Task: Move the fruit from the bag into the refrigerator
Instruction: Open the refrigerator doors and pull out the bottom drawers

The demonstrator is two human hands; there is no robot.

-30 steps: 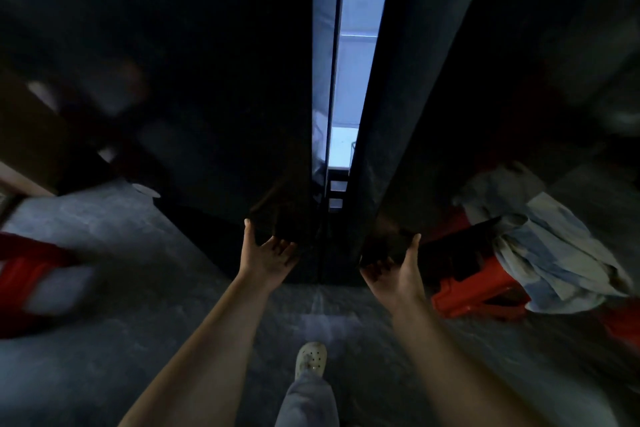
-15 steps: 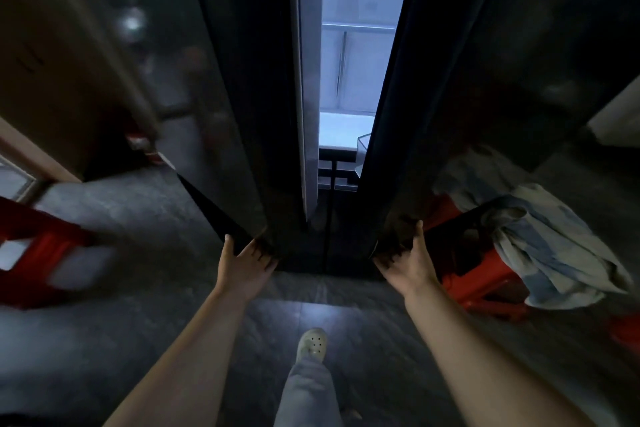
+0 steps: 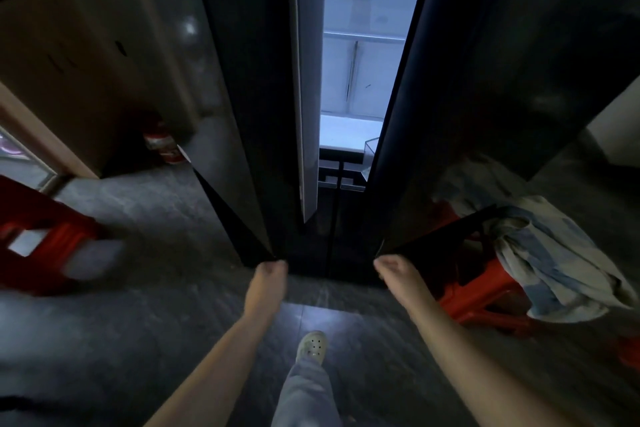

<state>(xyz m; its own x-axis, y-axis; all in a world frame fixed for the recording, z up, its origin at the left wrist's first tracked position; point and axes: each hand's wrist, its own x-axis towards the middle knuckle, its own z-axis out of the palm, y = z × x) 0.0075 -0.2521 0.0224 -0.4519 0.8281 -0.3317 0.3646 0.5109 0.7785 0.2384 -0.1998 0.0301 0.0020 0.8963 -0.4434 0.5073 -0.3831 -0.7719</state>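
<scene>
A tall black refrigerator stands in front of me with both upper doors partly open. My left hand (image 3: 268, 272) grips the bottom corner of the left door (image 3: 239, 114), fingers curled under its edge. My right hand (image 3: 391, 269) grips the bottom corner of the right door (image 3: 467, 97) the same way. Between the doors the lit white interior (image 3: 360, 80) shows shelves and a clear bin (image 3: 371, 146). No bag or fruit is in view.
A red stool (image 3: 485, 298) draped with a blue and white cloth (image 3: 554, 260) stands at the right, beside the right door. Another red stool (image 3: 38, 239) is at the left. Dark tiled floor lies below, with my shoe (image 3: 311, 345) on it.
Both doors have swung wider apart, showing more of the lit interior. My hands moved apart with them, and their fingers have curled round the door corners.
</scene>
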